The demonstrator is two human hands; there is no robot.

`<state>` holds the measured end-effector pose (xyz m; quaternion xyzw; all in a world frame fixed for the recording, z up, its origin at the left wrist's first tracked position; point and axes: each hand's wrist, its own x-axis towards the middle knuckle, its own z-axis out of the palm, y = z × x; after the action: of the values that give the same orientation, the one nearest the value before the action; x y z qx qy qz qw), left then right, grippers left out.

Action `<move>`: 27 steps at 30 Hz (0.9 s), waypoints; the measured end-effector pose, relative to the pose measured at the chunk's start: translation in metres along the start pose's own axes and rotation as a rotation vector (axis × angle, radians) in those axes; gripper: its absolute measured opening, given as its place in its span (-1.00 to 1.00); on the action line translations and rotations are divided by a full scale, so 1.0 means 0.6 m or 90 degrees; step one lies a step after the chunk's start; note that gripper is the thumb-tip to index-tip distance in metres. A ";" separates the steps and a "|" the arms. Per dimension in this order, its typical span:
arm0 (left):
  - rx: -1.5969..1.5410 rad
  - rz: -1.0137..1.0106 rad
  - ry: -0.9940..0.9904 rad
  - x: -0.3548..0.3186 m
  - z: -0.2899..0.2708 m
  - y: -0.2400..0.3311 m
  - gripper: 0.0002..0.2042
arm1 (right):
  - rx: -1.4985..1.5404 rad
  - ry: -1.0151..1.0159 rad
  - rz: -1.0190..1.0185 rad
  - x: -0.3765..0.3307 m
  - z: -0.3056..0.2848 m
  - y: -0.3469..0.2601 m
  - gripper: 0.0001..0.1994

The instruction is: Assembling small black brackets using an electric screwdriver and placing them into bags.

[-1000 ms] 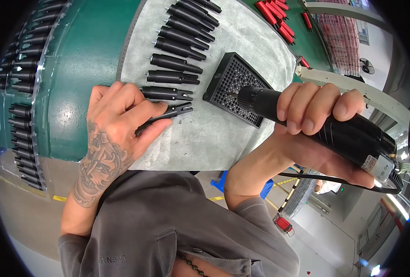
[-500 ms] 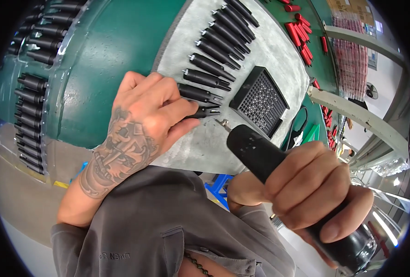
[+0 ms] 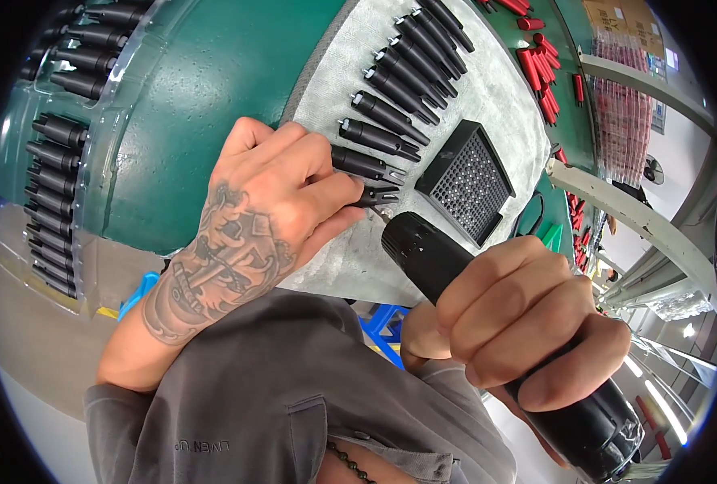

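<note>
Fingers of the right hand were wrapped tight around a fat black power screwdriver, near the bottom right. Its front end pointed up and left, and its small metal tip sat just beside the forked end of a black handle piece.

Fingers of the left hand were pinched together on that black handle piece, pressing it down on the grey mat that covered the worktop. Most of the piece was hidden under the hand.

A little farther, more black handle pieces lay side by side in a row that ran up and to the right. Right of them sat a black tray full of tiny holes. On the left, past the bare green worktop, another row of black pieces lay along the edge. Far off at the top right lay red pieces.

The tip could slip off the small piece if the tool tilted. Then it might poke the fingers holding the piece, because they were very close to it. The piece might also spin or slide if the pinch was too loose.
</note>
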<state>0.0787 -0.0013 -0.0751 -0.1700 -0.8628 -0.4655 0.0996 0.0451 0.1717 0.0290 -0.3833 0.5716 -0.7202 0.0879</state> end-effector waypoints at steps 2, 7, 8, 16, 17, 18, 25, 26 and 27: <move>0.001 0.007 -0.002 0.001 0.000 0.000 -0.82 | 0.004 -0.016 -0.010 -0.002 -0.002 0.004 -0.80; 0.008 0.026 -0.003 0.005 -0.001 0.006 -0.84 | -0.012 -0.011 -0.023 -0.010 0.000 -0.002 -0.76; 0.030 0.020 -0.030 0.000 -0.003 0.009 -0.81 | 0.006 0.019 -0.030 -0.013 -0.003 -0.009 -0.73; 0.239 0.086 -0.032 0.053 -0.026 0.040 -0.47 | 0.044 0.174 -0.104 -0.053 -0.067 -0.059 -0.39; 0.263 0.100 -0.038 0.065 -0.026 0.051 -0.47 | 0.051 0.192 -0.118 -0.067 -0.082 -0.066 -0.33; 0.303 0.107 -0.094 0.080 -0.025 0.059 -0.43 | 0.060 0.211 -0.130 -0.081 -0.095 -0.070 -0.28; 0.501 0.137 -0.189 0.099 0.020 0.042 -0.31 | 0.077 0.261 -0.123 -0.131 -0.103 -0.081 -0.17; 0.533 0.144 -0.170 0.096 0.025 0.041 -0.31 | 0.058 0.275 -0.115 -0.137 -0.105 -0.082 -0.19; 0.537 0.151 -0.176 0.099 0.026 0.045 -0.31 | 0.060 0.284 -0.120 -0.145 -0.108 -0.083 -0.19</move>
<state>0.0342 0.0373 -0.0434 -0.2727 -0.9567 -0.0318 0.0964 0.0785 0.2862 0.0309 -0.2618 0.5043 -0.8179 -0.0899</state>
